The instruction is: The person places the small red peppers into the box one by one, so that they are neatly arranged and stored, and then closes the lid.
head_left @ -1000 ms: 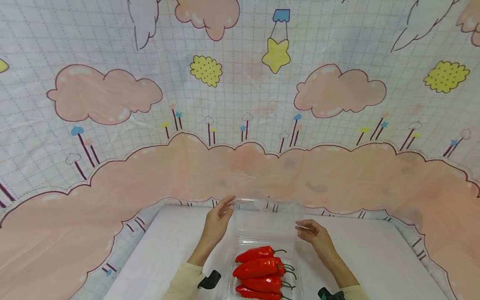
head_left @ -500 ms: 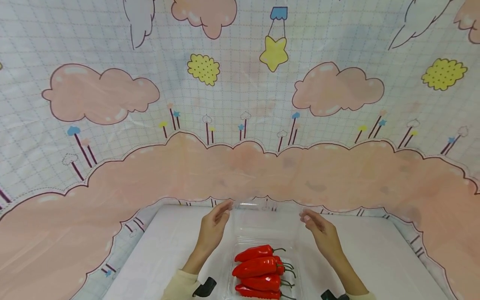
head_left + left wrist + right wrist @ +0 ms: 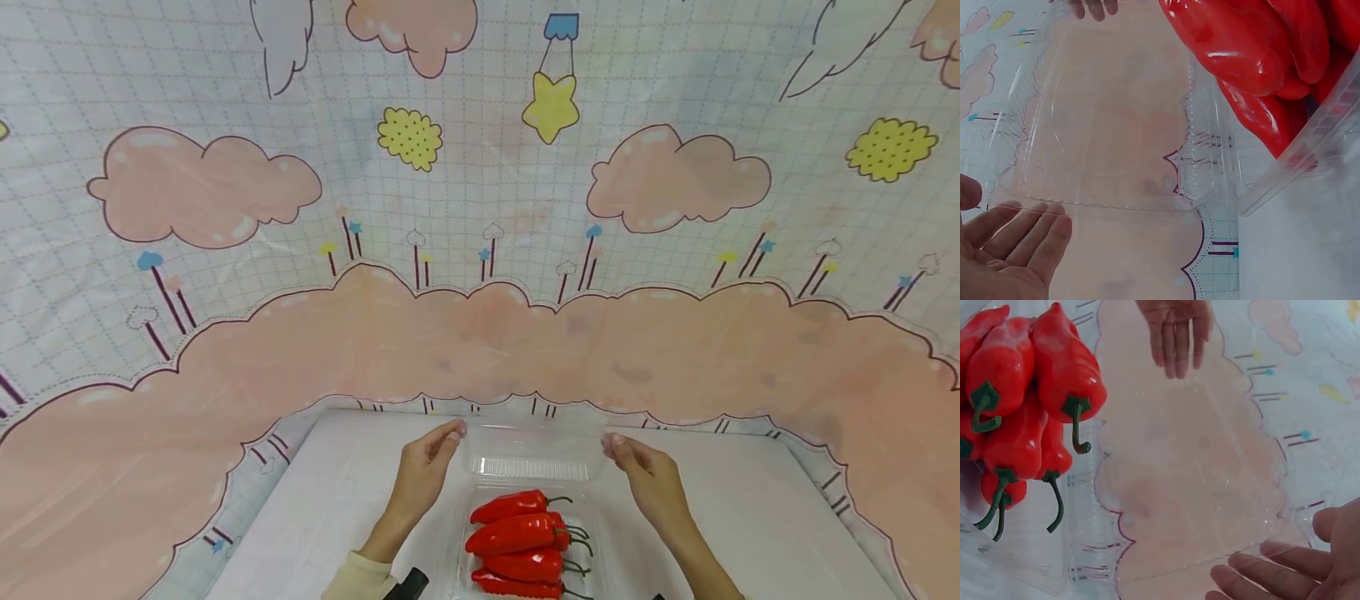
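Observation:
A clear plastic clamshell box (image 3: 459,546) lies on the white table and holds several red peppers (image 3: 517,537) with green stems. Its hinged lid (image 3: 534,454) stands tilted at the far side. My left hand (image 3: 429,468) touches the lid's left edge with straight fingers, and my right hand (image 3: 649,482) touches its right edge the same way. In the left wrist view the lid (image 3: 1110,125) has its rim across the fingers of my left hand (image 3: 1010,250), beside the peppers (image 3: 1254,44). The right wrist view shows my right hand (image 3: 1285,575) at the corner of the lid (image 3: 1191,481), with the peppers (image 3: 1022,381) at the left.
The white table (image 3: 330,500) runs out to both sides of the box. A cartoon-printed cloth (image 3: 480,333) with pink clouds hangs behind it and closes off the far side.
The lid has tipped lower, and both hands have come down with it. The right hand's fingers have straightened against the lid's edge.

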A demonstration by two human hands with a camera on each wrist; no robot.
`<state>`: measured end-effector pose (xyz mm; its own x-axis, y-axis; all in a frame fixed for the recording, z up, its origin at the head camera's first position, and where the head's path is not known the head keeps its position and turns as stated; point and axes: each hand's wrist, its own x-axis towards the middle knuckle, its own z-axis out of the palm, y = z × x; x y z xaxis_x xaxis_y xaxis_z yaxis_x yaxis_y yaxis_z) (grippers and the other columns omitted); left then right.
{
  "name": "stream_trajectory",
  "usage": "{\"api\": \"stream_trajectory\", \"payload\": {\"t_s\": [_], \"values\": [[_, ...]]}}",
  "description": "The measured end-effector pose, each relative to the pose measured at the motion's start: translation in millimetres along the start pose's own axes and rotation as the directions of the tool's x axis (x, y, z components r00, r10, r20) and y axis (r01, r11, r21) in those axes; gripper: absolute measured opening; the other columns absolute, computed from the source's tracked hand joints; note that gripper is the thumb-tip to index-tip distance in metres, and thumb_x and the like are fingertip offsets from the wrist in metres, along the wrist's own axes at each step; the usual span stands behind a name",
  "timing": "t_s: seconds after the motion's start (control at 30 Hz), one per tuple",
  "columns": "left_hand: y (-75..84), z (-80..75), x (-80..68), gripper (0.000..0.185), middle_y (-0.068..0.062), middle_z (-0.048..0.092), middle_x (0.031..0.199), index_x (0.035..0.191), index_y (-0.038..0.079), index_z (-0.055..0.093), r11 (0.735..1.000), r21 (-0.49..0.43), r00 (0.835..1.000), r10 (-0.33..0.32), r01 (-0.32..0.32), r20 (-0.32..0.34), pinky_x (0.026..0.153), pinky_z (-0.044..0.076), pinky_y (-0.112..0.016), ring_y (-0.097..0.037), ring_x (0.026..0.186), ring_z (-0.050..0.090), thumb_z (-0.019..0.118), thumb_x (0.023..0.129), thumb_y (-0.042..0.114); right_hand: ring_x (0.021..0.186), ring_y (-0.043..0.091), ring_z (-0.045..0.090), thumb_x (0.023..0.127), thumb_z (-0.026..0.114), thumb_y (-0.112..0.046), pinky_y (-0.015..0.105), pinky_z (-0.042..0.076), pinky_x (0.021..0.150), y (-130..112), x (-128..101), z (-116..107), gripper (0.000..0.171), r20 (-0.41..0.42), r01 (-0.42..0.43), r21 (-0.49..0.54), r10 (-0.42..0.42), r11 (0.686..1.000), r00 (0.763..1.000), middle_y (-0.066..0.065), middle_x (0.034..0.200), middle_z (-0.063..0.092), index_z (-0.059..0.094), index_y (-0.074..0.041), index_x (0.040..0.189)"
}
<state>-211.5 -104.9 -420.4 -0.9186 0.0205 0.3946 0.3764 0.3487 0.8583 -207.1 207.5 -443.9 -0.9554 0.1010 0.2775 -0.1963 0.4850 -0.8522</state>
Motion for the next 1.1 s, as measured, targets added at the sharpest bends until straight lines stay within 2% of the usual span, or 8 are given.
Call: {"api": "stream_trajectory", "payload": {"t_s": [0.13,0.27,0.33,0.57,0.77,0.97,1.1], "values": [[-12.8,2.6,2.0,0.031,-0.013,0.068,0.113,0.119,0.001,0.062,1.0,-0.018,1.0,-0.02,0.02,0.016,0.094,0.051,-0.039,-0.025,0.106,0.065,0.05,0.096,0.018,0.102,0.02,0.067,0.095,0.044,-0.047,0.042,0.05,0.095,-2.4,-2.7,-1.3,0.048,0.017,-0.06,0.003,0.06,0.998,0.998,0.007,0.108,0.071,0.065,-0.01,0.117],[-30.6,7.9,4.7,0.034,-0.011,0.068,0.114,0.119,0.004,0.063,0.999,-0.027,0.999,-0.032,0.033,0.021,0.094,0.051,-0.038,-0.023,0.105,0.066,0.05,0.096,0.026,0.104,0.022,0.066,0.094,0.043,-0.049,0.037,0.052,0.093,-4.8,-5.0,-3.8,0.051,0.038,-0.117,0.014,0.116,0.993,0.992,0.009,0.109,0.07,0.064,-0.008,0.118],[-33.6,9.1,5.2,0.035,-0.009,0.068,0.114,0.117,0.006,0.065,0.999,-0.027,0.999,-0.03,0.031,0.017,0.093,0.052,-0.036,-0.022,0.103,0.067,0.051,0.095,0.03,0.104,0.022,0.066,0.095,0.044,-0.048,0.034,0.053,0.091,-5.4,-5.3,-4.3,0.051,0.042,-0.136,0.017,0.135,0.991,0.99,0.011,0.109,0.07,0.065,-0.007,0.117],[-31.6,11.2,5.6,0.038,-0.006,0.072,0.105,0.109,0.008,0.07,0.999,-0.015,0.999,-0.045,0.045,-0.028,0.088,0.055,-0.034,-0.018,0.096,0.069,0.053,0.093,0.038,0.106,0.024,0.066,0.095,0.045,-0.047,0.034,0.054,0.09,-6.1,-7.1,-3.9,0.051,0.068,-0.179,0.036,0.176,0.983,0.982,0.013,0.114,0.068,0.062,-0.007,0.121],[-28.7,11.5,5.5,0.041,-0.007,0.073,0.101,0.103,0.006,0.072,0.997,0.005,0.996,-0.08,0.08,-0.043,0.083,0.056,-0.033,-0.026,0.091,0.069,0.051,0.093,0.04,0.108,0.026,0.065,0.096,0.047,-0.037,0.034,0.054,0.09,-6.6,-9.1,-3.5,0.042,0.081,-0.164,0.054,0.16,0.985,0.984,0.015,0.12,0.065,0.061,-0.008,0.122],[-27.0,11.3,3.9,0.041,-0.007,0.072,0.104,0.104,0.009,0.072,0.992,0.0,0.992,-0.124,0.124,-0.036,0.086,0.056,-0.038,-0.028,0.094,0.069,0.052,0.092,0.043,0.106,0.025,0.065,0.093,0.05,-0.044,0.031,0.055,0.087,-8.5,-10.3,-3.0,0.048,0.075,-0.168,0.055,0.164,0.984,0.984,0.014,0.116,0.066,0.061,-0.009,0.122],[-28.4,11.3,2.6,0.043,-0.008,0.071,0.106,0.105,0.01,0.072,0.991,0.01,0.99,-0.136,0.137,-0.035,0.087,0.055,-0.041,-0.027,0.094,0.069,0.052,0.092,0.045,0.105,0.025,0.066,0.092,0.05,-0.049,0.036,0.054,0.089,-10.6,-11.3,-2.3,0.051,0.066,-0.161,0.027,0.159,0.987,0.985,0.013,0.115,0.067,0.061,-0.011,0.124]]}}
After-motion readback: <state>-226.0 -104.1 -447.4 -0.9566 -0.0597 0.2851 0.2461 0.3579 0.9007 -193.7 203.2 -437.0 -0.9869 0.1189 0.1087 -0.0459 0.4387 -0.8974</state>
